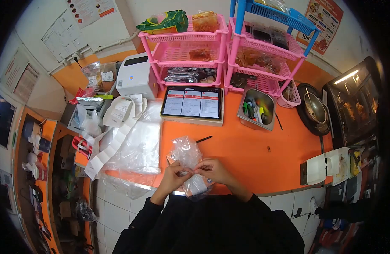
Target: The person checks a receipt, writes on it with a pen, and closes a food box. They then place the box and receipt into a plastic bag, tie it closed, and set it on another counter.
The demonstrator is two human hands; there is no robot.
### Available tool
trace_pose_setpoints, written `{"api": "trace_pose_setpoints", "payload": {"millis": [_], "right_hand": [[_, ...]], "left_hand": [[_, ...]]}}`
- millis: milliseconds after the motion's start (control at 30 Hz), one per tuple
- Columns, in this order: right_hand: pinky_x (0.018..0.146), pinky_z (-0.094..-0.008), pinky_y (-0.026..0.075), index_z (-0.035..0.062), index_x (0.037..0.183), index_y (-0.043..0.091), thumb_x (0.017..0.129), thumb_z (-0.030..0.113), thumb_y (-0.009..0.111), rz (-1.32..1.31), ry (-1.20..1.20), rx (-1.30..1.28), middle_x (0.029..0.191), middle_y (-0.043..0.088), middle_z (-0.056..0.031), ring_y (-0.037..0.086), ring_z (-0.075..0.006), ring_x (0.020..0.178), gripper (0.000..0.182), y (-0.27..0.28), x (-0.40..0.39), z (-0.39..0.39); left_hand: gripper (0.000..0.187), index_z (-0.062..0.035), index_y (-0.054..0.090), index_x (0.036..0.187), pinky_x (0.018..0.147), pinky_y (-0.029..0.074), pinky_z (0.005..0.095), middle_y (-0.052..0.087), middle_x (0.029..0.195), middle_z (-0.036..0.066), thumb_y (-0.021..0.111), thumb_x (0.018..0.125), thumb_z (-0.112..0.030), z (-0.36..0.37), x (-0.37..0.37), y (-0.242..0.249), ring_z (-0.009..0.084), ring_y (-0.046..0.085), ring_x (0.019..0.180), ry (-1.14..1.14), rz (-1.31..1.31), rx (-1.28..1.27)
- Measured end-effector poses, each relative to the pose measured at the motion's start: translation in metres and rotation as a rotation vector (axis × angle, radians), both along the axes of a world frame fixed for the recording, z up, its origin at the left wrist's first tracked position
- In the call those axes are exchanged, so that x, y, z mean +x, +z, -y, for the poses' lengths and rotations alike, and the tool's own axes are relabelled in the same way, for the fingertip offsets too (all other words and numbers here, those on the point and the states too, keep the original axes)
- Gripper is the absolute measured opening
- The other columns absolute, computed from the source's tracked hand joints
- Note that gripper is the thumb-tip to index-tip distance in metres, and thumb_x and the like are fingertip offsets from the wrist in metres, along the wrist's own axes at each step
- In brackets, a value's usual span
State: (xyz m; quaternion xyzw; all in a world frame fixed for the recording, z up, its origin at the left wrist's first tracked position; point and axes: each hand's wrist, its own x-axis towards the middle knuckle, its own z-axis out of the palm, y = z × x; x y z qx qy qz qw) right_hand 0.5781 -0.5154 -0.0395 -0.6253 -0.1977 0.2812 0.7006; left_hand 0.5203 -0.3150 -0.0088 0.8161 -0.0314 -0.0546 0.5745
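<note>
A clear plastic bag [187,151] stands at the table's front edge, close to my body. Something orange and white shows through its lower part, but I cannot make out what it is. My left hand [174,177] pinches the gathered neck of the bag from the left. From the right, my right hand [216,171] is closed on the same neck, its fingertips almost meeting the left ones. The bag's top puffs up beyond my fingers. Just past it lies a dark pen [204,139].
Clear plastic bags [140,146] and a paper label strip [112,146] lie left, before a white label printer [136,78]. A tablet [192,103] stands behind. Right are a metal utensil container [257,109], pink racks [262,67], a pan [314,111] and an open box [315,171].
</note>
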Motion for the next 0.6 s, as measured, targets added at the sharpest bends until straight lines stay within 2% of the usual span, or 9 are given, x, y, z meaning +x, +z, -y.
{"api": "trace_pose_setpoints", "payload": {"millis": [67,267,467,600], "right_hand": [[0.076,-0.0245,0.05,-0.0025,0.092,0.066,0.083,0.005,0.068,-0.129,-0.005,0.038,0.087,0.064,-0.005,0.062,-0.0111,0.081,0.012,0.007,0.002,0.0],[0.077,-0.0251,0.05,-0.0021,0.096,0.066,0.083,0.006,0.068,0.011,0.031,-0.008,0.088,0.065,-0.0054,0.062,-0.0114,0.085,0.015,0.0,0.002,-0.002],[0.078,-0.0256,0.05,-0.0023,0.095,0.066,0.083,0.008,0.069,-0.197,-0.017,0.024,0.089,0.064,-0.0054,0.062,-0.0117,0.085,0.016,0.015,0.0,0.004],[0.078,-0.0249,0.049,-0.0019,0.096,0.065,0.084,0.01,0.068,0.005,0.03,0.022,0.092,0.065,-0.0055,0.062,-0.011,0.086,0.017,-0.01,0.0,0.0]], "left_hand": [[0.013,-0.0046,0.071,0.089,0.062,0.045,0.0239,0.055,0.085,0.005,0.074,0.076,-0.008,0.0,0.0,-0.003,0.0119,0.056,0.075,-0.007,0.044,-0.079],[0.014,-0.0039,0.071,0.09,0.061,0.044,0.0227,0.054,0.088,0.004,0.074,0.077,-0.009,-0.003,0.0,-0.005,0.0111,0.055,0.078,-0.013,-0.013,-0.067],[0.014,-0.0042,0.071,0.091,0.061,0.044,0.022,0.055,0.088,0.004,0.074,0.078,-0.01,-0.001,0.0,0.0,0.0104,0.056,0.077,-0.006,0.031,-0.122],[0.015,-0.0033,0.07,0.091,0.062,0.046,0.0224,0.056,0.09,0.004,0.074,0.078,-0.009,-0.003,0.0,0.002,0.0109,0.057,0.078,-0.021,-0.018,-0.056]]}}
